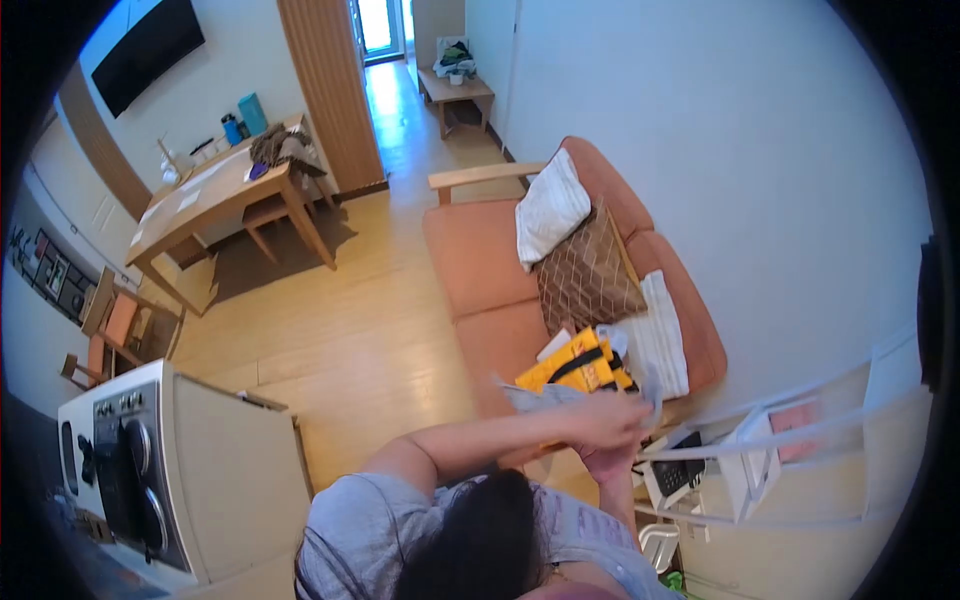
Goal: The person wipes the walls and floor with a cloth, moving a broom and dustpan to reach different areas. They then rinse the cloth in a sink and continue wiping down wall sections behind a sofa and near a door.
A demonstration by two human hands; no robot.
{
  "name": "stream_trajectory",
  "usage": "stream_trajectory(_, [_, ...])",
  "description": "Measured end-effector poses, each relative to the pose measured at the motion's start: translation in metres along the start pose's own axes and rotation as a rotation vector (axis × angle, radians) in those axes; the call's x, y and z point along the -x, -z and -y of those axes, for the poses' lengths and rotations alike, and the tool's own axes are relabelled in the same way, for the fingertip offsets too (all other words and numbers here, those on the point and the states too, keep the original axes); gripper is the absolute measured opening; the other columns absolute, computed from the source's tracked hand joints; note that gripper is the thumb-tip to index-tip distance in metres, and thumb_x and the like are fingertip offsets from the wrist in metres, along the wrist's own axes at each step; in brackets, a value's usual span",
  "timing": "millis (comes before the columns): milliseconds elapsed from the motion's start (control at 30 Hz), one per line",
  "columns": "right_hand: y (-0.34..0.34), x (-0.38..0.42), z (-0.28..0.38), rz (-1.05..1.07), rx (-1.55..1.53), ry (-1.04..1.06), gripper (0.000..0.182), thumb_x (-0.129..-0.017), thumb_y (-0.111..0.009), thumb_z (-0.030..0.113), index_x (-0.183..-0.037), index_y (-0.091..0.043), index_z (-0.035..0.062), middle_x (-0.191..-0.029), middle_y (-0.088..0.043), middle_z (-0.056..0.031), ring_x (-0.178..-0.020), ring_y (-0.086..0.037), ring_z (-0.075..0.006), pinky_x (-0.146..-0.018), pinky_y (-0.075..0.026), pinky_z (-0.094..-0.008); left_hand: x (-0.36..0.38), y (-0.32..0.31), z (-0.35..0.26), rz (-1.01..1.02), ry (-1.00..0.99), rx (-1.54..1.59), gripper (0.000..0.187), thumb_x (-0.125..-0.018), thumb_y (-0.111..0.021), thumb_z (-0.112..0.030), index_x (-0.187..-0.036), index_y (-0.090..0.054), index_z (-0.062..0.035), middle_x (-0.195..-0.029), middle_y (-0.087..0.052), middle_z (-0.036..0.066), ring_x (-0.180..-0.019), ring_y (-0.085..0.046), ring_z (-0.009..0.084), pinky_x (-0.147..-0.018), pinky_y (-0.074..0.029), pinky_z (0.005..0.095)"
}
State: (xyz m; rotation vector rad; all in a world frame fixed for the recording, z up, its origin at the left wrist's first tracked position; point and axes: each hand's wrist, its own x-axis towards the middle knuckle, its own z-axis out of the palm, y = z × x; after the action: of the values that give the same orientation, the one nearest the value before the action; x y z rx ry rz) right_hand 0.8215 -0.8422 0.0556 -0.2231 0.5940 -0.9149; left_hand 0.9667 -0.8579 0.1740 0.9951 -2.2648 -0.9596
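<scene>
My left hand (612,418) reaches across in front of my body, its fingers closed on a thin, crumpled grey cloth or plastic sheet (545,398). I cannot make out which material it is. Just below, my right hand (608,462) is close against the left, its fingers partly hidden; what it grips does not show clearly. Beyond both hands a yellow bag with black straps (575,366) lies on the orange sofa (490,345). Some white items beside the bag are partly covered.
White and brown cushions (592,268) rest against the sofa back. To my right stands a white rack (745,470) holding a dark telephone-like device (678,468). A white stove (225,470) is at my left, and a wooden table (215,200) stands farther off.
</scene>
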Motion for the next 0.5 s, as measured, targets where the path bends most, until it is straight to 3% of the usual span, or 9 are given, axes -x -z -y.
stream_trajectory(133, [-0.053, -0.043, 0.034, -0.326, -0.056, 0.468, 0.044, -0.093, -0.036, 0.043, -0.117, -0.048, 0.0088, -0.104, -0.058, -0.0072, -0.093, -0.055, -0.0219, -0.083, -0.046, -0.0356, -0.034, 0.023, 0.031, 0.078, -0.194, -0.037, 0.028, -0.085, -0.054, -0.028, -0.099, -0.052, -0.0037, -0.102, -0.053, 0.017, -0.093, -0.054, 0.0362, -0.077, -0.044, 0.0449])
stream_trajectory(200, [-0.071, -0.053, 0.065, -0.350, -0.069, 0.578, 0.044, -0.092, -0.035, 0.045, -0.115, -0.049, 0.0092, -0.105, -0.058, -0.0074, -0.094, -0.055, -0.0225, -0.084, -0.046, -0.0363, -0.052, 0.032, 0.043, 0.066, -0.231, -0.031, 0.028, -0.084, -0.056, -0.024, -0.103, -0.054, -0.0047, -0.108, -0.052, 0.015, -0.098, -0.053, 0.0331, -0.082, -0.044, 0.0419])
stream_trajectory(300, [-0.103, -0.059, 0.121, -0.219, -0.050, 0.525, 0.035, -0.092, -0.037, 0.039, -0.106, -0.052, 0.0105, -0.102, -0.059, -0.0060, -0.094, -0.055, -0.0204, -0.083, -0.046, -0.0353, -0.079, 0.046, 0.047, -0.253, -0.408, 0.118, 0.028, -0.080, -0.060, -0.015, -0.106, -0.056, -0.0058, -0.112, -0.053, 0.014, -0.103, -0.050, 0.0310, -0.086, -0.043, 0.0402])
stream_trajectory(333, [-0.067, -0.066, 0.140, 0.199, 0.055, 0.696, 0.030, -0.092, -0.038, 0.034, -0.101, -0.054, 0.0101, -0.101, -0.058, -0.0057, -0.095, -0.055, -0.0183, -0.084, -0.046, -0.0329, -0.090, 0.050, 0.048, -0.281, -0.406, 0.104, 0.032, -0.078, -0.062, -0.009, -0.109, -0.056, -0.0061, -0.116, -0.053, 0.014, -0.105, -0.051, 0.0309, -0.088, -0.042, 0.0393])
stream_trajectory(367, [-0.059, -0.069, 0.164, 0.049, 0.011, 0.674, 0.024, -0.091, -0.042, 0.029, -0.098, -0.055, 0.0102, -0.096, -0.058, -0.0047, -0.090, -0.056, -0.0168, -0.080, -0.047, -0.0318, -0.101, 0.044, 0.056, -0.301, -0.389, 0.110, 0.030, -0.077, -0.062, -0.007, -0.107, -0.057, -0.0063, -0.113, -0.054, 0.014, -0.105, -0.051, 0.0309, -0.088, -0.041, 0.0392])
stream_trajectory(433, [-0.029, -0.081, 0.233, 0.048, 0.241, 0.748, 0.021, -0.091, -0.047, 0.027, -0.101, -0.056, 0.0103, -0.097, -0.061, -0.0039, -0.088, -0.058, -0.0178, -0.080, -0.049, -0.0334, -0.119, 0.042, 0.059, -0.293, -0.270, 0.129, 0.026, -0.079, -0.061, -0.006, -0.105, -0.058, -0.0056, -0.110, -0.057, 0.013, -0.105, -0.052, 0.0311, -0.090, -0.040, 0.0386])
stream_trajectory(467, [-0.057, -0.064, 0.262, -0.389, -0.062, 0.831, 0.024, -0.092, -0.045, 0.027, -0.104, -0.057, 0.0095, -0.094, -0.062, -0.0053, -0.087, -0.059, -0.0191, -0.081, -0.049, -0.0348, -0.127, 0.044, 0.054, -0.284, -0.250, 0.128, 0.025, -0.080, -0.060, -0.005, -0.105, -0.057, -0.0041, -0.110, -0.057, 0.013, -0.104, -0.052, 0.0307, -0.087, -0.042, 0.0371])
stream_trajectory(500, [-0.060, -0.062, 0.314, -0.426, 0.189, 0.972, 0.026, -0.093, -0.045, 0.025, -0.108, -0.056, 0.0072, -0.096, -0.061, -0.0076, -0.089, -0.059, -0.0192, -0.082, -0.048, -0.0354, -0.135, 0.036, 0.060, -0.267, -0.240, 0.150, 0.024, -0.081, -0.058, -0.005, -0.105, -0.056, -0.0028, -0.107, -0.057, 0.013, -0.099, -0.055, 0.0300, -0.083, -0.045, 0.0350])
